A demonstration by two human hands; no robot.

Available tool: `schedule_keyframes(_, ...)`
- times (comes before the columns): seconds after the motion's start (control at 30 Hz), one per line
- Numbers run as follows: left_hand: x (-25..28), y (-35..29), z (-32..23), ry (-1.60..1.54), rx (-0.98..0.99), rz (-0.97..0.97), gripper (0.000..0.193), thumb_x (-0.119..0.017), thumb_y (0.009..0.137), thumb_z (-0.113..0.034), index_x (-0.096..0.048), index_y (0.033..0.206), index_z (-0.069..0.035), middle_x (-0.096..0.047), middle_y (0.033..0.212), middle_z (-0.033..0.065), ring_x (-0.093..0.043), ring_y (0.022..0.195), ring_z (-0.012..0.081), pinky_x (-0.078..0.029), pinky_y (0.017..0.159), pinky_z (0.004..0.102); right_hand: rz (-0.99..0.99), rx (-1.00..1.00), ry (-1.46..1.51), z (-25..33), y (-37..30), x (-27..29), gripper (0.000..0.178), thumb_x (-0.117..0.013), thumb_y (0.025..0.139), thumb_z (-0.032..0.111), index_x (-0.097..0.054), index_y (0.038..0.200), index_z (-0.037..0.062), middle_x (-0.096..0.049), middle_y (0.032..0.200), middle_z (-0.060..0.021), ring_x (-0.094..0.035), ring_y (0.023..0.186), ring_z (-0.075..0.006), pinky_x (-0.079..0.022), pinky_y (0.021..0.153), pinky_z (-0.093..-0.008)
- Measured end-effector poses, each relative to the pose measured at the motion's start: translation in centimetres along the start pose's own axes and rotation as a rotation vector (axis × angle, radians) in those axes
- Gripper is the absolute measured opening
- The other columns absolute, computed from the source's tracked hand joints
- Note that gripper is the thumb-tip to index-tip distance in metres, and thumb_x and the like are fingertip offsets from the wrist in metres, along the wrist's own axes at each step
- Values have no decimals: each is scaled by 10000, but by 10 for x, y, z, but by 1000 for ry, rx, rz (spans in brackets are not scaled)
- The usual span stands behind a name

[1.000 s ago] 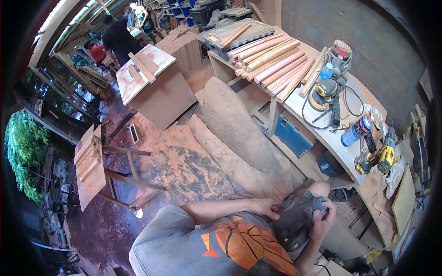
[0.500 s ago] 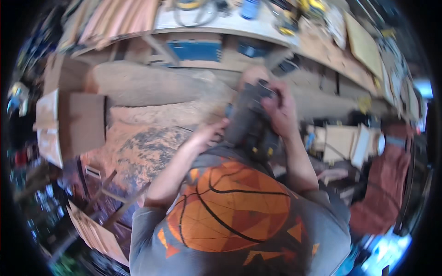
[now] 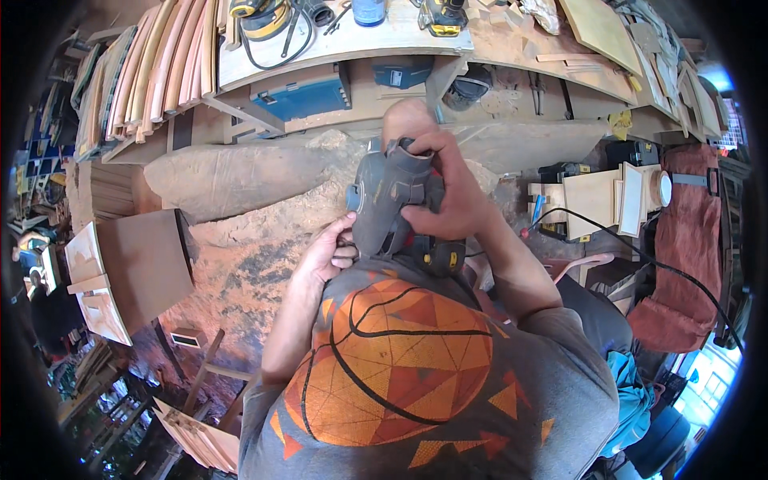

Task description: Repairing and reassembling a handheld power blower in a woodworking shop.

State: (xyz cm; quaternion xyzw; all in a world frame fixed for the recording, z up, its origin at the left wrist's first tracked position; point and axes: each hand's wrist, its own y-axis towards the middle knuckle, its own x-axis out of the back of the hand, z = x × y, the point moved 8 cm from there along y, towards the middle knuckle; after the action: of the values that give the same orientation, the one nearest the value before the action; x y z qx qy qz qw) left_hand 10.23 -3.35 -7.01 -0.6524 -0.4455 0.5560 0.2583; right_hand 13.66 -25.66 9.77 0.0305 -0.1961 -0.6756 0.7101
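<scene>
— What have you got hold of there?

— A grey power tool (image 3: 392, 204), pulled in against my chest above the sawdust-covered floor (image 3: 256, 240). My right hand (image 3: 444, 188) sits on top with the fingers wrapped down tight over the housing. My left hand (image 3: 328, 252) is at its lower left side, fingers curled in against the body; whether they truly grip or only steady it I cannot tell from here.

— How do you handle it well?

— I'd judge it wants both hands kept firm and the black cord (image 3: 632, 252), which trails off to my right, kept clear of my arms and knee.

— And what's around, counted?

— One tool in hand, two hands on it. On the workbench (image 3: 384, 40) above I count one yellow sander (image 3: 260, 14), one blue bottle (image 3: 370, 10) and one yellow-black drill (image 3: 442, 12). One blue case (image 3: 302, 96) sits beneath. The stack of long wooden slats (image 3: 152, 72) at the left runs together; too many to count surely
</scene>
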Motion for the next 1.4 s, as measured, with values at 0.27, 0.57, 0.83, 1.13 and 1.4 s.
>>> schedule_keyframes(0.27, 8, -1, -8, 148, -6, -85, 226, -615, 974, -355, -544, 913, -149, -488, 709, -61, -295, 436, 15, -174, 355, 186, -91, -225, -217, 26, 2, -7, 794, -749, 703, 120, -363, 1390, 30, -534, 1219, -247, -600, 1082, -432, -491, 929, -440)
schedule_keyframes(0.57, 9, 1, -9, 218, 9, 11, 282, -620, 996, -378, -597, 1087, -111, -618, 864, -2, -358, 493, 25, -296, 410, 194, -161, -207, -278, 33, -1, -11, 828, -723, 715, 129, -326, 1431, 4, -564, 1190, -301, -601, 1087, -478, -488, 928, -504)
schedule_keyframes(0.83, -104, -99, -72, 1540, -1103, -47, 1124, -939, 630, -392, -378, 1529, -18, -414, 1549, 248, -511, 1358, 415, -488, 1065, 455, -190, -170, -350, 35, -8, -18, 795, -714, 712, 126, -358, 1409, -8, -579, 1201, -293, -632, 1024, -486, -536, 836, -502)
schedule_keyframes(1.13, -116, -81, -81, 1565, -864, 237, 873, -865, 654, -173, -528, 1453, -75, -296, 1632, 214, -467, 1400, 391, -499, 1080, 443, -161, -242, -221, 31, -23, -33, 802, -699, 707, 103, -350, 1419, -15, -581, 1200, -303, -623, 1063, -491, -519, 906, -515)
schedule_keyframes(1.4, -85, -71, -48, 1204, -755, 192, 817, -779, 681, -65, -515, 1454, -31, -306, 1618, 261, -484, 1393, 388, -495, 1054, 426, -163, -371, -97, 25, -24, -36, 812, -716, 682, 84, -352, 1403, -7, -569, 1206, -297, -592, 1126, -489, -487, 966, -521)
